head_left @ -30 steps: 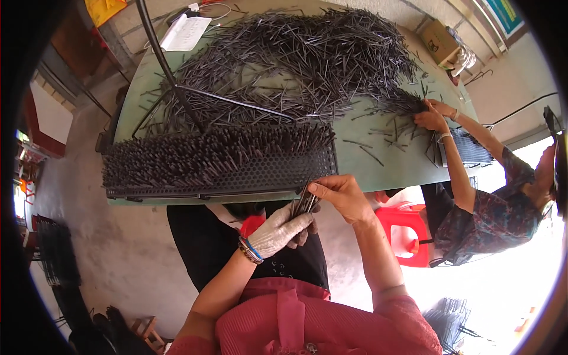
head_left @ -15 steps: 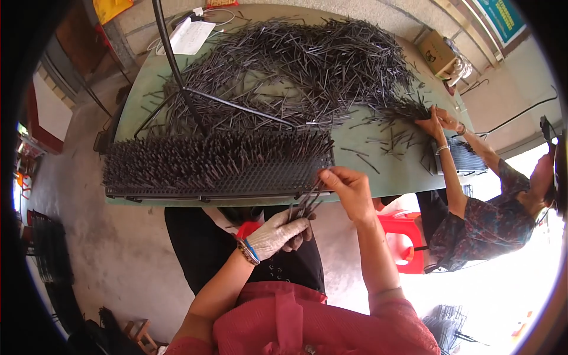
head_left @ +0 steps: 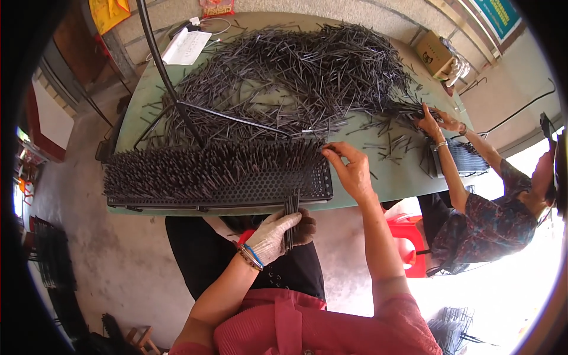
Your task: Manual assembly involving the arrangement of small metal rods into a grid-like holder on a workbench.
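My left hand [head_left: 276, 238], in a pale knitted glove, is closed round a small bundle of thin dark sticks [head_left: 290, 205], held roughly upright below the near edge of a black perforated rack [head_left: 254, 187]. Dark sticks [head_left: 183, 168] stand packed in the rack's holes, leaving bare holes along its near right part. At the rack's far right corner is my bare right hand [head_left: 354, 173], thumb and forefinger pinched on a thin dark stick among the end ones. Most of that stick is hidden by the fingertips.
A large heap of loose dark sticks [head_left: 331, 65] covers the back of the green table [head_left: 355, 127]. A bent metal rod frame [head_left: 171, 89] rises behind the rack. To the right, a co-worker's hands [head_left: 431, 125] handle sticks above another rack [head_left: 464, 158]. A red stool [head_left: 408, 242] stands below.
My right hand has moved from beside the bundle up to the rack's far right corner. The bundle in my left hand has turned from slanted to nearly upright.
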